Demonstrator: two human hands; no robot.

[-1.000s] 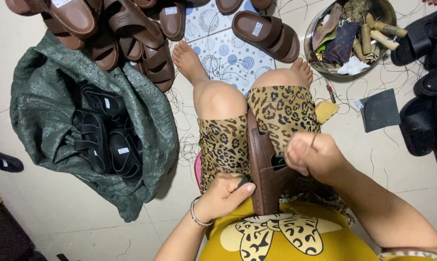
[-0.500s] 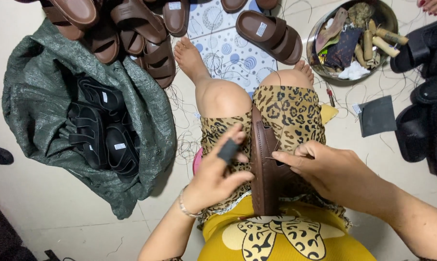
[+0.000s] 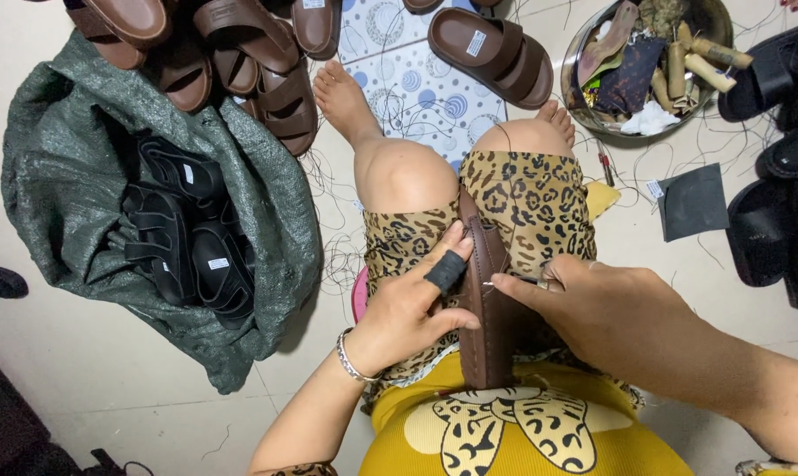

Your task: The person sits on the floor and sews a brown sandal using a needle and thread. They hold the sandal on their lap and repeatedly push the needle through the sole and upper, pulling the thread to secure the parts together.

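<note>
Fingers (image 3: 447,264) of the left hand (image 3: 408,308) clamp the brown sandal (image 3: 487,300) standing edge-up on the lap, while the right hand (image 3: 611,308) pinches a needle at its 3 o'clock edge. Stitching looks partway done; finished brown sandals (image 3: 240,53) lie at 11 o'clock, black ones (image 3: 187,238) in the green sack (image 3: 64,176) at 9.

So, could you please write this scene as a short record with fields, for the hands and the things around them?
left hand: steadies the brown sandal held on edge on the lap; a dark guard on one finger
right hand: fingertips pinched at the sandal's edge, on something too small to tell
green sack: open on the floor, black sandals inside
brown sandals: piled at the top of the view
metal bowl: scraps and rolls inside
dark sheet: flat on the floor
</note>
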